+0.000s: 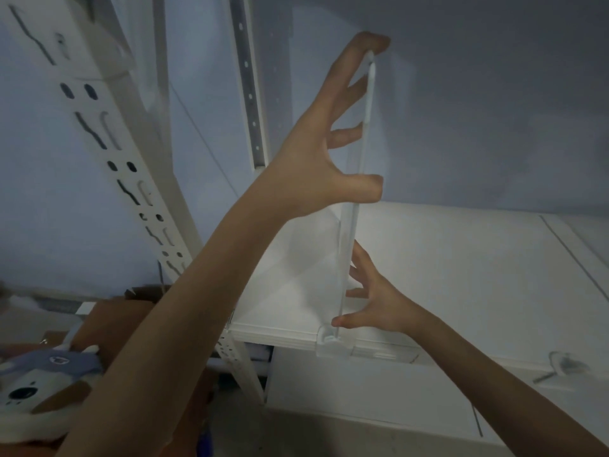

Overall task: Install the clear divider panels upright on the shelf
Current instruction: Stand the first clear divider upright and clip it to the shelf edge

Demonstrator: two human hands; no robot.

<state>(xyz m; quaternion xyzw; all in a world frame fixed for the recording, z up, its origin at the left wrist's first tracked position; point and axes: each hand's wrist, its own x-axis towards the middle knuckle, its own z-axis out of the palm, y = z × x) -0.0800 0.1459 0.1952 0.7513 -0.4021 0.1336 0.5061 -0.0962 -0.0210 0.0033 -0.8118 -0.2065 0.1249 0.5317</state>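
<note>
A clear divider panel stands upright on the white shelf, seen nearly edge-on, running from the shelf's front lip back toward the wall. Its foot sits in a clear clip on the front edge. My left hand grips the panel's upper front edge, fingertips over the top and thumb pressed against the edge lower down. My right hand holds the lower front edge just above the clip, thumb and fingers on the panel's right side.
A white slotted upright post rises at the left of the shelf. A cardboard box and a plush toy lie below left. A second clear clip sits on the shelf's front edge at right. A white cabinet face hangs below.
</note>
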